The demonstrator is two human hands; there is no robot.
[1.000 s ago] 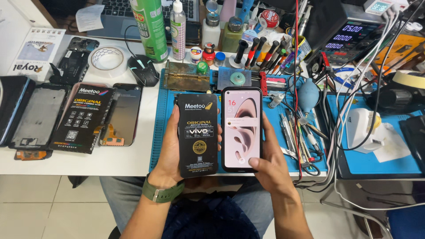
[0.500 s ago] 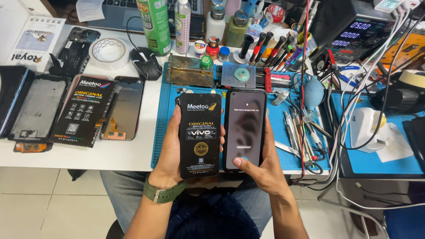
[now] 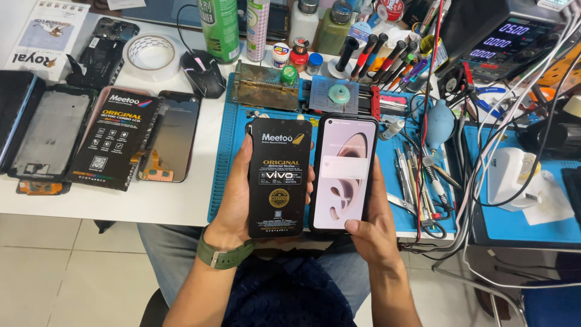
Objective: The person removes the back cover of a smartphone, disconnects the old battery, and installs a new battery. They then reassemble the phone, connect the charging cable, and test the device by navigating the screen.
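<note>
My left hand (image 3: 233, 206) holds a flat black box (image 3: 278, 177) with gold and white print, upright above the blue work mat (image 3: 227, 157). Right beside the box, my right hand (image 3: 370, 225) grips a black smartphone (image 3: 344, 174) whose lit screen shows a pink and white picture with a pale banner across it. The two things stand side by side, edges nearly touching. A green watch strap circles my left wrist.
A second black box (image 3: 115, 136), a bare display panel (image 3: 168, 136) and phone frames lie on the white table at left. Tape roll (image 3: 151, 53), mouse (image 3: 203, 72), bottles, screwdrivers, tweezers, a blue blower (image 3: 440, 124), cables and a power supply (image 3: 502, 42) crowd the back and right.
The phone screen went from lit pink picture to dark, then lit again with a pale banner. Both hands stayed put with box and phone.
</note>
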